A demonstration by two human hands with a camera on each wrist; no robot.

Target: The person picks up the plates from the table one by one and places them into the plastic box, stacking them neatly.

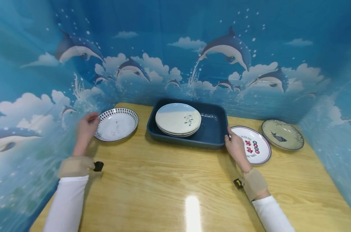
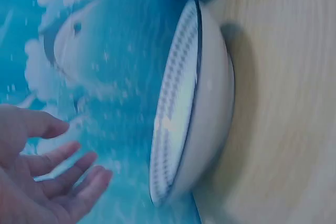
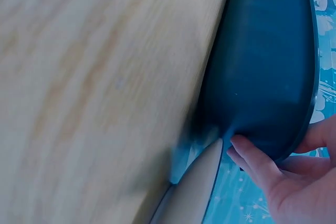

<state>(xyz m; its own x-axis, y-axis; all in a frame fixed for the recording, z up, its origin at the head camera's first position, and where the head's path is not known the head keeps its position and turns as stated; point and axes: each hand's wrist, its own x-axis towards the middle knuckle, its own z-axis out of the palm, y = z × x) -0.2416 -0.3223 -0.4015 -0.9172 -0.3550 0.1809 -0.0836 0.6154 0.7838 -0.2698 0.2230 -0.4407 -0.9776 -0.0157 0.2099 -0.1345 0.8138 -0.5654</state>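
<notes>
At the left, my left hand [image 1: 87, 129] hovers beside a white dish with a dark-dashed rim [image 1: 116, 125]. Its fingers are loosely bent and hold nothing; the left wrist view shows a gap between that hand [image 2: 52, 177] and the dish [image 2: 210, 87]. My right hand [image 1: 235, 145] grips the right end of a dark blue rectangular tray [image 1: 213, 125]. In the right wrist view, fingers [image 3: 257, 161] lie on the tray's outer wall [image 3: 257, 66], while another digit reaches its rim. Several stacked plates [image 1: 175, 117], the top one pale with a leaf sprig, sit in the tray's left part.
Right of the tray lies a white plate with red characters [image 1: 256, 151], partly behind my right hand. Farther right is a beige dish with a fish picture [image 1: 282, 134]. The wooden table [image 1: 152, 183] meets a dolphin-printed blue backdrop [image 1: 169, 38] behind and at both sides.
</notes>
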